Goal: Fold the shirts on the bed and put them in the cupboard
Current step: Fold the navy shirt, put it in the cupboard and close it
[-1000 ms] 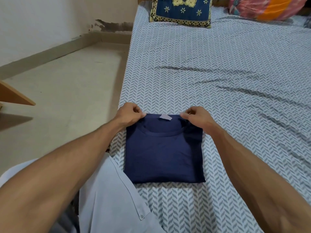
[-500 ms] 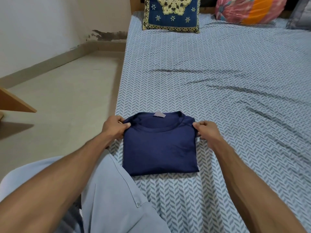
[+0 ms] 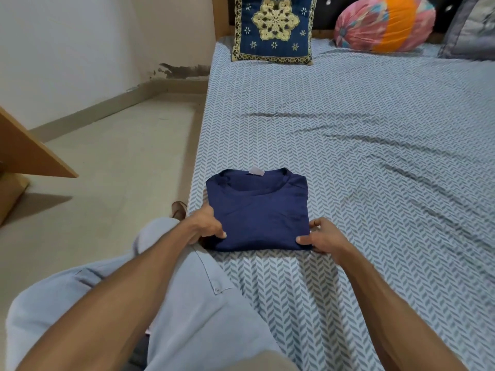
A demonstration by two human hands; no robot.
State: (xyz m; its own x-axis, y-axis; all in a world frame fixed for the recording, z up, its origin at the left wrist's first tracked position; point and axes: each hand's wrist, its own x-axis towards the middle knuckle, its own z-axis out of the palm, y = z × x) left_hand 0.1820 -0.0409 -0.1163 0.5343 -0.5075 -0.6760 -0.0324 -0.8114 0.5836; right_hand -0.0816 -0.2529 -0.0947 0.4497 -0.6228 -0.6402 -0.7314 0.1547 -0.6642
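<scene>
Both hands are on the near corners of the shirt (image 3: 258,210). The left hand (image 3: 206,226) has its thumb lying on top of the fabric at the near-left corner, with the fingers tucked under the edge, so it's pinching that corner. The right hand (image 3: 320,236) does the same at the near-right corner: thumb on top, fingers curled around the side and partly hidden under the cloth. Both forearms reach in from the bottom of the view.

The shirt is navy, already folded into a neat rectangle, collar and a small pale tag facing away from the person. It lies flat on the bed (image 3: 375,156), close to the bed's left edge and toward the near end. Can't tell if the near edge is lifted off the sheet or just gripped.

The bed has a grey-white herringbone sheet with a few wrinkles running across it. At the far end a blue cushion (image 3: 273,28) with a gold star pattern leans upright, and to its right lies a pink and orange bolster (image 3: 383,24), then a grey pillow (image 3: 474,30) at the frame edge.

The person's light blue shirt fills the lower left. Left of the bed is pale floor (image 3: 107,170), with a wooden panel (image 3: 24,153) poking in from the left side.
</scene>
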